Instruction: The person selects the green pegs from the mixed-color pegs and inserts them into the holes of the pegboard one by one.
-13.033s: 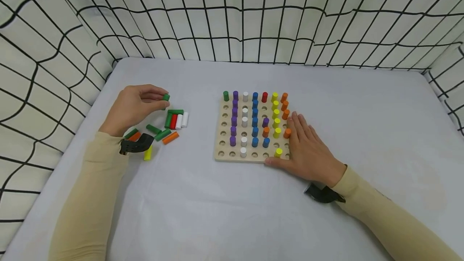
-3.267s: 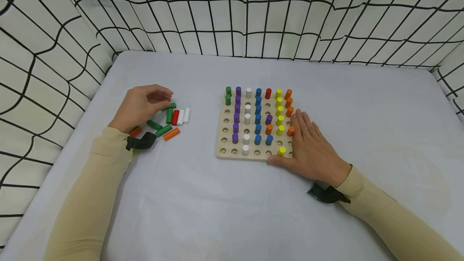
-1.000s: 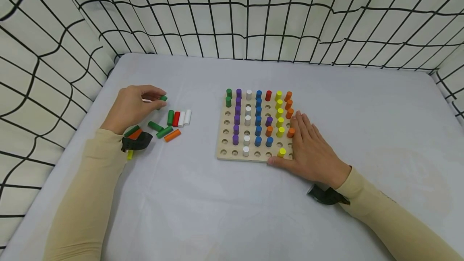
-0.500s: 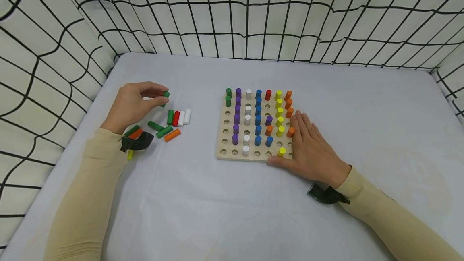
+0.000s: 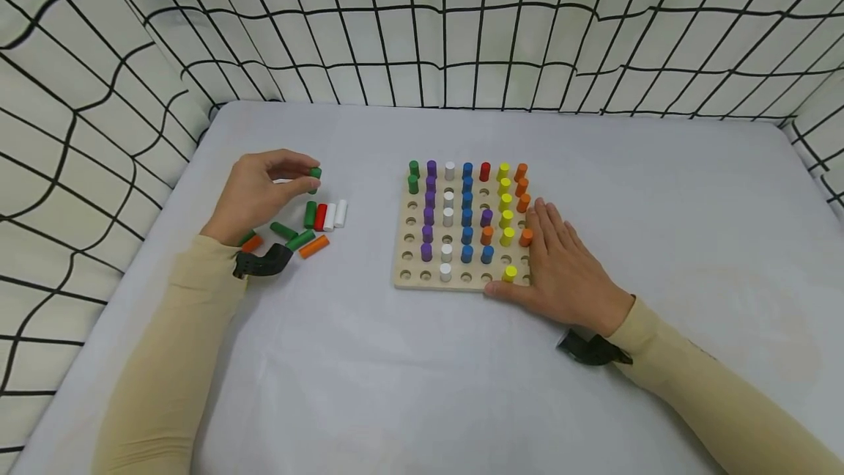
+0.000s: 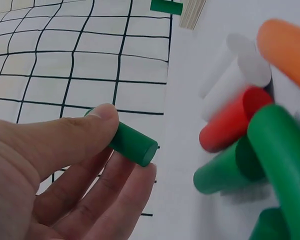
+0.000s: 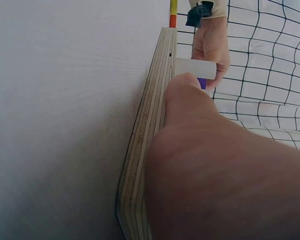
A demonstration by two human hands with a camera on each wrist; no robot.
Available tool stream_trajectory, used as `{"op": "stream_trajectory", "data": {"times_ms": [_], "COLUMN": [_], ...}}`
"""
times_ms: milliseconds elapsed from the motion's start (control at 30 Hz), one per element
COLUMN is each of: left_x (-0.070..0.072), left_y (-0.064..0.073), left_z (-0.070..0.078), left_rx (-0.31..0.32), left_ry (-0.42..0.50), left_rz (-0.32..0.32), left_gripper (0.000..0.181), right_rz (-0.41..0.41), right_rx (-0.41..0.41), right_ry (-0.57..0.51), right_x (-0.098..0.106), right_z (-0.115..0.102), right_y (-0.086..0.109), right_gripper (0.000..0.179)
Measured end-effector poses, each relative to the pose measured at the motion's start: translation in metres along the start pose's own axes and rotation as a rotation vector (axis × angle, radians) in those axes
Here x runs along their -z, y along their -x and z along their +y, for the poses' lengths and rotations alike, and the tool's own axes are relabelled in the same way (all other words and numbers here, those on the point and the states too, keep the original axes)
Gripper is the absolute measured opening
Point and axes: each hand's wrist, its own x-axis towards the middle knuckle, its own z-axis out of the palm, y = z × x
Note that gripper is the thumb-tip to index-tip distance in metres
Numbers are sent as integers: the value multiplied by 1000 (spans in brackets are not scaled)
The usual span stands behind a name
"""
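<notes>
My left hand (image 5: 264,189) pinches a green peg (image 6: 135,143) between thumb and fingers, raised just behind the loose pegs. My right hand (image 5: 570,262) lies with straight fingers along the right edge of a wooden pegboard (image 5: 410,264), its thumb at the front edge. Columns of upright pegs fill part of the board: two green ones at the back left, then purple, white, blue, yellow and orange, with a single red peg (image 5: 485,171) at the back. The right hand covers some of the rightmost holes.
Loose pegs lie left of the board: a red peg (image 5: 320,217), two white ones, several green ones and an orange peg (image 5: 314,246). The left wrist hides part of this pile. A black wire grid (image 5: 442,35) borders the white table (image 5: 422,380) behind and at the sides.
Since the oldest frame a second green peg has come to stand in the left column. The left hand has picked up another green peg and moved slightly right. The right hand stays put.
</notes>
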Motion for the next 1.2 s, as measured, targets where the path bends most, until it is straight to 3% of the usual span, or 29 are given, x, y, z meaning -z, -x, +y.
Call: {"op": "stream_trajectory", "data": {"times_ms": [300, 1200], "left_x": [-12, -38], "left_y": [-5, -12], "left_z": [11, 52], "left_rx": [-42, -77], "left_ry": [18, 118], "left_rz": [-8, -63], "left_gripper": [32, 29], "right_rz": [-8, -11], "right_rx": [-1, -5], "right_ry": [-12, -23], "right_x": [-1, -1], "right_z": [1, 1], "right_y": [-1, -2], "right_gripper": [136, 137]}}
